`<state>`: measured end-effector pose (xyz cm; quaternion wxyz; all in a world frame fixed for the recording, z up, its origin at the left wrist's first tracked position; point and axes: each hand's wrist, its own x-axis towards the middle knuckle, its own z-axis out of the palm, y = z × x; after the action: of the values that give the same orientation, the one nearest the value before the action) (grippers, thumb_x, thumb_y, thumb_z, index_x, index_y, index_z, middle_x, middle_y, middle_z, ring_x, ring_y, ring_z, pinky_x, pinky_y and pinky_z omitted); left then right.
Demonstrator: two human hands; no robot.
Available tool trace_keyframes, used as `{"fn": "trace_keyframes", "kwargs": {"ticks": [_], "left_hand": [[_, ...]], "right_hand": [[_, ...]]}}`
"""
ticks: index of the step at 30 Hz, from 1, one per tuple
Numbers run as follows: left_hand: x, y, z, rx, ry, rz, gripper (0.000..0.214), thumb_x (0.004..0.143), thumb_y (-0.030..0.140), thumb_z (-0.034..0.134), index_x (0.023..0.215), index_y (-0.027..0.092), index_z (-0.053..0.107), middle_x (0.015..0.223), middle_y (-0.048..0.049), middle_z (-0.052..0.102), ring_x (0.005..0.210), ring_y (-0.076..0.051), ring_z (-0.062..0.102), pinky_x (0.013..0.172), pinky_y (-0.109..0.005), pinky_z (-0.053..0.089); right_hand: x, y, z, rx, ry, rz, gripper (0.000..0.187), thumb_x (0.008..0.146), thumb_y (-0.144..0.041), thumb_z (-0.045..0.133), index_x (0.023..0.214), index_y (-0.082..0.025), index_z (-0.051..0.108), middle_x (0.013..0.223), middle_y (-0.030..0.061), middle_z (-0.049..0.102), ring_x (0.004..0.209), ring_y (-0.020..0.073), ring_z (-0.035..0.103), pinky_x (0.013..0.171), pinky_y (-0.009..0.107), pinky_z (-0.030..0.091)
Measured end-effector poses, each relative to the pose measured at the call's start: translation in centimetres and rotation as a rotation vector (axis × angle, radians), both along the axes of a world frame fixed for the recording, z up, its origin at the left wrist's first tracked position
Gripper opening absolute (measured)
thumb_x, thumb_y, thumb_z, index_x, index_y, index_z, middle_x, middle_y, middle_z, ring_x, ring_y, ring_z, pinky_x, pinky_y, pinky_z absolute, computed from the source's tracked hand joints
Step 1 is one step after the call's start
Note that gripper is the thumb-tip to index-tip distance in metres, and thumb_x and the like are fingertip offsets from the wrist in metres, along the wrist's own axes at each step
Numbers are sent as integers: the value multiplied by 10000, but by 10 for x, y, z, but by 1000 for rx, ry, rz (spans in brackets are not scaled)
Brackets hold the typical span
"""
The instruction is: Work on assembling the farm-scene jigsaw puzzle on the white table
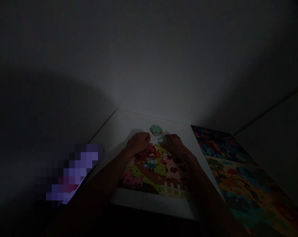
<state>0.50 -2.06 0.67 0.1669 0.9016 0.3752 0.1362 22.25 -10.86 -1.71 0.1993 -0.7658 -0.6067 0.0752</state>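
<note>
Though teal puzzle piece (163,140) touches right hand (175,144), grip unclear; left hand (138,143) curled.

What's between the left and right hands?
In the head view, a pale teal puzzle piece lies between the left hand and right hand, nearer the right.

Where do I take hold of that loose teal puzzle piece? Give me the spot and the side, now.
Best pinch the loose teal puzzle piece by opposite edges, coming down from above on the near side. It appears to lie flat on the white board, just beyond the left hand and right hand, so the gap between them looks the likeliest route.
</note>
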Motion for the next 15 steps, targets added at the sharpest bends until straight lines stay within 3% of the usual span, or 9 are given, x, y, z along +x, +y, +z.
{"fn": "trace_keyframes", "kwargs": {"ticks": [5, 10, 15], "left_hand": [[0, -1, -1, -25, -59, -27, 231, 883, 263, 473, 905, 201, 694, 906, -64, 711, 826, -196, 630, 712, -283, 411], [-3, 0, 2, -55, -52, -40, 342, 925, 412, 441, 820, 199, 687, 769, -55, 676, 698, -182, 585, 654, -282, 377], [-7, 5, 2, -67, -93, -98, 364, 908, 433, 450, 716, 191, 643, 702, -33, 623, 656, -162, 540, 622, -273, 348]], "right_hand": [[-6, 0, 4, -45, 15, 29, 560, 754, -490, 725, 1185, -144, 636, 1177, 177, 600, 1061, 284, 596, 929, 377, 460], [-4, 1, 6, -27, 144, 12, 520, 756, -402, 723, 1207, -160, 625, 1159, 139, 596, 1048, 251, 590, 936, 365, 461], [-1, 1, 8, -3, 263, 44, 477, 735, -290, 728, 1186, -158, 648, 1091, 116, 625, 992, 241, 601, 903, 346, 467]]}}
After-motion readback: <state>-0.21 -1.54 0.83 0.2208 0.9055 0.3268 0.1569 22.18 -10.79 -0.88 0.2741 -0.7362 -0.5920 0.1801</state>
